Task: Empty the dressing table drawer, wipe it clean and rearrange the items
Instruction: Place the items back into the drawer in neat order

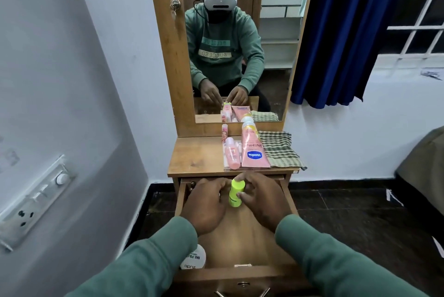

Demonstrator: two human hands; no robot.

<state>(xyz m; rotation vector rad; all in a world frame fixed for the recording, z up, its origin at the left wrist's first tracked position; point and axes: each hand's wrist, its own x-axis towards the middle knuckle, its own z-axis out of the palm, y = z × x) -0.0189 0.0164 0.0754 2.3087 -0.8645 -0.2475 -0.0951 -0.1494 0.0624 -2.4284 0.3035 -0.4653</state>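
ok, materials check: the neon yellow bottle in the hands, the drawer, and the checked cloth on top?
Neon yellow bottle: looks like opaque plastic, smooth with a slight sheen, uniform colour with printed lettering.
Drawer: wood or wood-look laminate, satin; grain pattern shows, but solid or veneer can't be told.
Checked cloth: woven fabric, matte; it folds and drapes limply over the tabletop edge.

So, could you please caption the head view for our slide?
Both hands hold a yellow-green bottle over the open drawer.
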